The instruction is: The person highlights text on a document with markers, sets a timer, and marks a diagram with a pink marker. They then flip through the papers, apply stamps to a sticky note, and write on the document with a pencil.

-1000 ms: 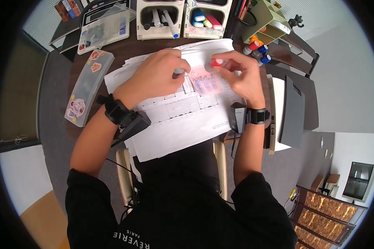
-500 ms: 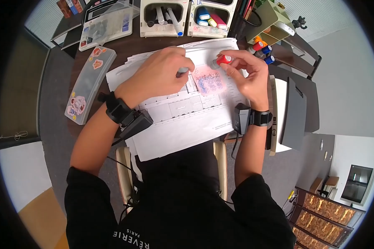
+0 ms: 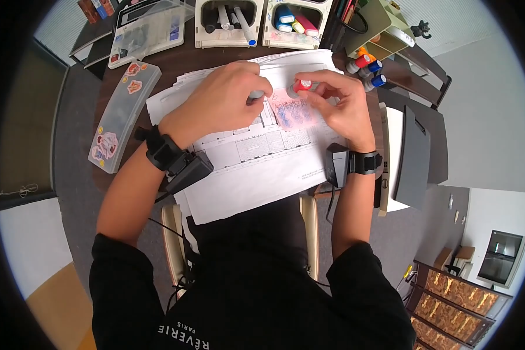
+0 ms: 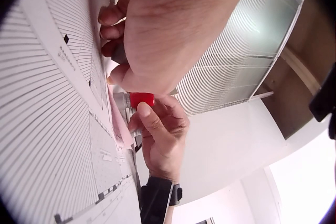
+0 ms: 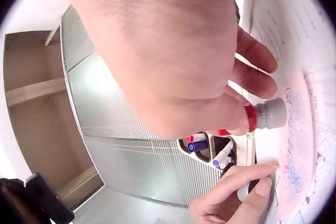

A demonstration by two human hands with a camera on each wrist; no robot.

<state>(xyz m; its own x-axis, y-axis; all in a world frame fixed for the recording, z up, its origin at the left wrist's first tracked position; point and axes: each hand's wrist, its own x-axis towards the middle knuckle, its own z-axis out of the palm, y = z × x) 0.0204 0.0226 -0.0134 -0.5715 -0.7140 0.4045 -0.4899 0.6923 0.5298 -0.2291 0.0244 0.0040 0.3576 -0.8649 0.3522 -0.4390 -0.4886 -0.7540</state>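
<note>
My right hand [image 3: 345, 109] pinches a small round stamp [image 3: 301, 86] by its red top, between thumb and fingers. Its grey end [image 5: 273, 113] points down, close over the top edge of a pink note [image 3: 297, 118]. Rows of small red and blue marks cover the note, which lies on printed drawing sheets [image 3: 256, 195]. To the left, my left hand [image 3: 230, 100] has a small grey cap-like piece [image 5: 244, 191] held in its curled fingers. A left fingertip rests at the note's upper left corner.
Several similar red and blue stamps [image 3: 374, 80] stand at the right. Behind the sheets are white holders [image 3: 227, 42] with markers and a box with a clear lid [image 3: 149, 44]. A stickered translucent pencil case [image 3: 125, 116] lies left; a printer-like machine [image 3: 413, 157] sits right.
The right hand with the red stamp shifted up and right, its stamp tilting, then came back left over the note's top edge. My left hand stays nearly still at the note's corner.
</note>
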